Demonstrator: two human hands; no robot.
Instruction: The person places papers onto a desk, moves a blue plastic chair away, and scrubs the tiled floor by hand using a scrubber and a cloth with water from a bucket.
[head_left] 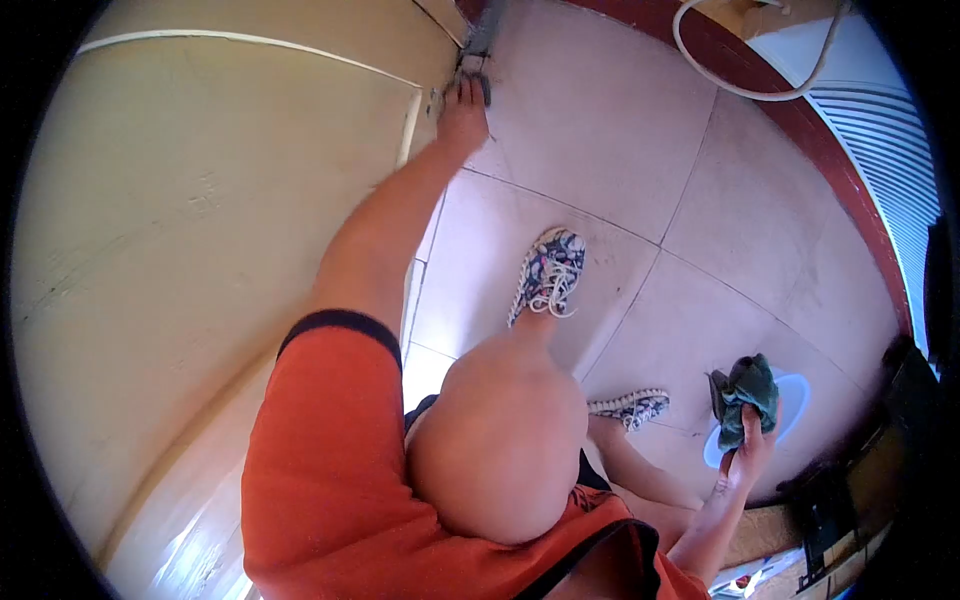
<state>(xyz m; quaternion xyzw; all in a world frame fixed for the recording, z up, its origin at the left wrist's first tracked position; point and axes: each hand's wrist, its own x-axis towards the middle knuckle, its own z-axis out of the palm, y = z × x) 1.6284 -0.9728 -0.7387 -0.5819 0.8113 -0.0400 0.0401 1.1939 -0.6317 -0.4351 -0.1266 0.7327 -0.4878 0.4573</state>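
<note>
At the top, my left hand [464, 115] reaches down to the floor by the edge of a cream door panel [230, 150]. Its fingers are bent over something small and dark grey [486, 90], whose kind I cannot make out. On the right, my right hand [752, 450] grips a crumpled dark green cloth [748, 392]. This cloth is above a pale bluish-white basin [795, 405], partly covering it.
Large pale tiles [620, 130] cover the floor, with a dark red border [860, 190] along the wall. My patterned shoes [550, 272] stand on the tiles near my bent knee. A white hose or cable [690, 65] loops at the upper right, near a ribbed bluish panel [880, 130].
</note>
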